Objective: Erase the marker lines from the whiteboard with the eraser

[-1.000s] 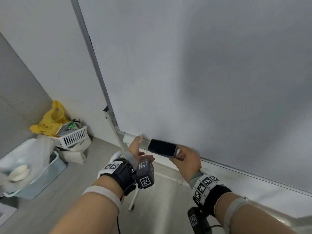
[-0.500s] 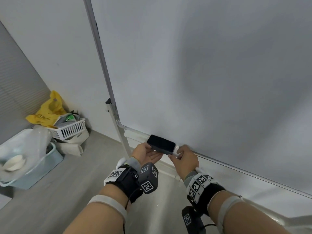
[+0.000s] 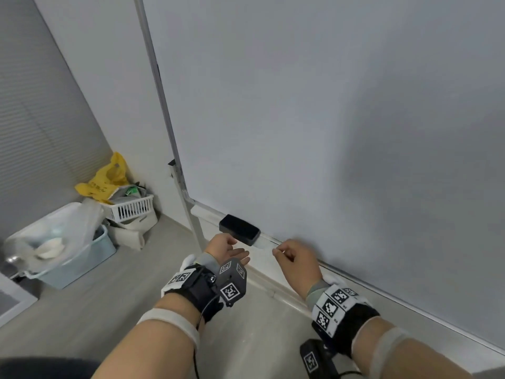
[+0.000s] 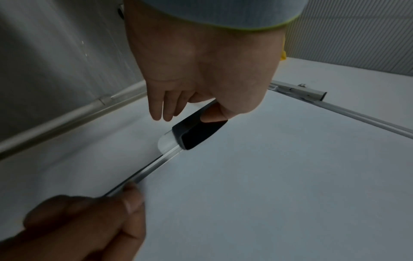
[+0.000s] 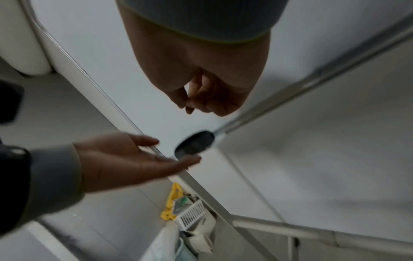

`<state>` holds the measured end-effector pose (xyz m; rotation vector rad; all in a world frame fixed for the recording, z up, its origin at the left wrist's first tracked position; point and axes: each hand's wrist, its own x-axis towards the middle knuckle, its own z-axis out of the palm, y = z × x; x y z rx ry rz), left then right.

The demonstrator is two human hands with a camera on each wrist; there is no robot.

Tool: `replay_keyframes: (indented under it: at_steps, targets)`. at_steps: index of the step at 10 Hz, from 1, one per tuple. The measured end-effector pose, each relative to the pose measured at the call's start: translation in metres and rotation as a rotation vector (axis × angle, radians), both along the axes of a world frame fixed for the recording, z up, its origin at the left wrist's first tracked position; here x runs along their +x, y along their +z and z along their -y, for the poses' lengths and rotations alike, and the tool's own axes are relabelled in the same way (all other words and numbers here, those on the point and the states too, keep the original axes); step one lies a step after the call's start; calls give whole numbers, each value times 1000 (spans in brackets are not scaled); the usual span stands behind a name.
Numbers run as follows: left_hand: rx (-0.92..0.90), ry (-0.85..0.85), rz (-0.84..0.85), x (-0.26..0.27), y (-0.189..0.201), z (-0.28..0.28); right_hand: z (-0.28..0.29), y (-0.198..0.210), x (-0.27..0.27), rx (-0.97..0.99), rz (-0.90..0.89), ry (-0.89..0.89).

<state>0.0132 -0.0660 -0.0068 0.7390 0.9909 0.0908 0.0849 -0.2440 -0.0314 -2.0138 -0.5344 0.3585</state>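
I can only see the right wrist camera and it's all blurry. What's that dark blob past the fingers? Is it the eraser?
Observer: Yes. The head view shows the eraser as a black block lying on the ledge under the whiteboard.
Operator: Is a hand holding it?
Observer: No. In the head view the left hand lies open just below it, with a gap between them.
Operator: Any marker lines to rub out?
Observer: The head view shows none on the wide stretch of board it covers.

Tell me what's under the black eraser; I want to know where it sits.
The eraser rests on the whiteboard's bottom tray ledge, whose pale end pokes out beside it. The ledge directly beneath is covered. Neither hand holds it.
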Motion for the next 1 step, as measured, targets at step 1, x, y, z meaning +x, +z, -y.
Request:
replay_keyframes:
  at_steps: [1]
  targets:
    - [77,77,2,-12,22,50,37,45,4,146,-81,132]
